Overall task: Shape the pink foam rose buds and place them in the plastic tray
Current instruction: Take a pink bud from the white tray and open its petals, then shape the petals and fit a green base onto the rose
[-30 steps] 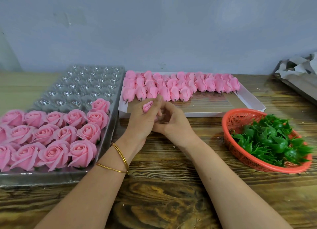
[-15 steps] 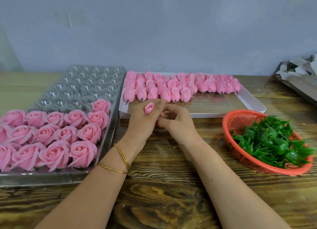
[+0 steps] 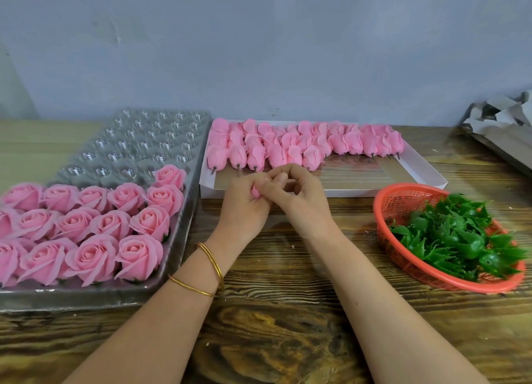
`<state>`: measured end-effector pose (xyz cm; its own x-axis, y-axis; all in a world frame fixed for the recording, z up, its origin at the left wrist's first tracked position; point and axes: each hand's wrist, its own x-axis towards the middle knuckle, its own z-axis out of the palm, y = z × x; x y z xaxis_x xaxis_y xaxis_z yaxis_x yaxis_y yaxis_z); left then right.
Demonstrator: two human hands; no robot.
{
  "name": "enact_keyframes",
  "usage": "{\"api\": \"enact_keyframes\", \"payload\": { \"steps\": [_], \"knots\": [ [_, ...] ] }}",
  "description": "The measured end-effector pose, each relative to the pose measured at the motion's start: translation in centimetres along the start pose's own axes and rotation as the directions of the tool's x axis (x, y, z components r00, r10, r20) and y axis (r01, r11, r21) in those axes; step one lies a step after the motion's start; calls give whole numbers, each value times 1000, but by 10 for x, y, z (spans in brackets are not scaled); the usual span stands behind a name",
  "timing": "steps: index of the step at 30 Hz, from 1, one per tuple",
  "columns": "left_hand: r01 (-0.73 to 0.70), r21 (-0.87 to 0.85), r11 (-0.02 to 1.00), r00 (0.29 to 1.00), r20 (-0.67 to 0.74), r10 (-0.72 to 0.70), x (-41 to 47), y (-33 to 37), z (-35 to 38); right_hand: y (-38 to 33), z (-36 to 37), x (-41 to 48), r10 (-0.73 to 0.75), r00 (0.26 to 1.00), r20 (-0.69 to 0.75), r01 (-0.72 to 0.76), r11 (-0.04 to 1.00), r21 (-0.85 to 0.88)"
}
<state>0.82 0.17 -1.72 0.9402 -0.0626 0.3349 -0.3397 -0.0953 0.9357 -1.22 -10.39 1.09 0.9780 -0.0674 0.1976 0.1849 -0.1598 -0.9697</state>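
Both your forearms reach forward from the bottom edge and converge at the middle, wrists low over the table [image 3: 282, 343]. Your left hand [image 3: 244, 211] is curled, its back facing up, gripping a pink bud [image 3: 255, 193] that shows only as a sliver between the fingers. Your right hand [image 3: 302, 202] meets it, fingers bent, thumb and forefinger pinching the same bud.

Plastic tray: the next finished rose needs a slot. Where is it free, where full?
Free: the far cups of the plastic tray, between the lone rose and the wall. Crowded: its near rows, packed with shaped roses.
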Motion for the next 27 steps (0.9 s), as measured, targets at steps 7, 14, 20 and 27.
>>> {"api": "enact_keyframes", "payload": {
  "steps": [7,14,20,27],
  "knots": [
    [-30,45,999,999,15,29,-2,0,-1,-1,-4,0,6,998,70,-3,999,-44],
    [-18,66,998,999,-26,20,-1,4,0,-2,-8,5,-3,998,65,14,987,-160],
    [-27,89,996,995,-88,35,-1,2,-2,-15,-35,13,-135,984,-117,94,947,-306],
    [-25,75,997,993,-115,33,2,0,-2,-36,-92,12,-294,867,-401,-22,783,-622]
  ]
}}
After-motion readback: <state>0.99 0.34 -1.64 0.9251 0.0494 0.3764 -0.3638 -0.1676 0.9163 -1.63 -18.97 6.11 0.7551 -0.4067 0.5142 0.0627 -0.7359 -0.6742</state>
